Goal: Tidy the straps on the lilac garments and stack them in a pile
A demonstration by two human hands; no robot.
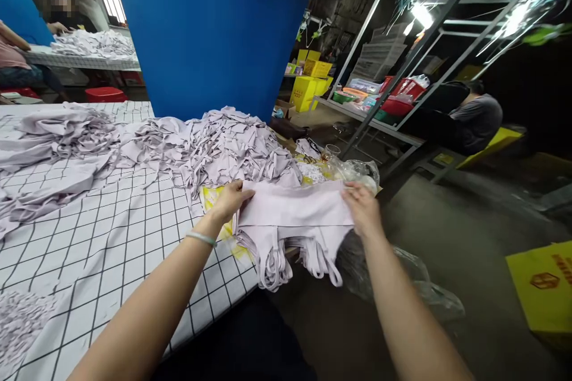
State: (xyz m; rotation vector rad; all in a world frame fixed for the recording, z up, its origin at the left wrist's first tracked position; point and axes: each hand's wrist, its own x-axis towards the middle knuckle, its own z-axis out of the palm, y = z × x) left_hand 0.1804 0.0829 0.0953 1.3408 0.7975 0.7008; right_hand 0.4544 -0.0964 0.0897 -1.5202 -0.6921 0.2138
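A pale lilac camisole top (295,205) lies stretched flat between my hands at the table's corner, its thin straps hanging toward me. My left hand (231,199) pinches its upper left corner, a light bangle on that wrist. At the upper right corner, my right hand (363,207) has its fingers closed on the fabric edge. Beneath this top is a stack of similar tops (274,268), with looped straps drooping over the table edge. Just beyond rises a large heap of lilac fabric pieces (241,146).
The table has a white checked cloth (147,238); more lilac fabric (58,137) lies at left and small scraps (27,321) nearer. A blue panel (210,36) stands behind. Scissors (309,159) and clear plastic (357,172) lie right. Other people sit farther off. A yellow box (543,289) stands right.
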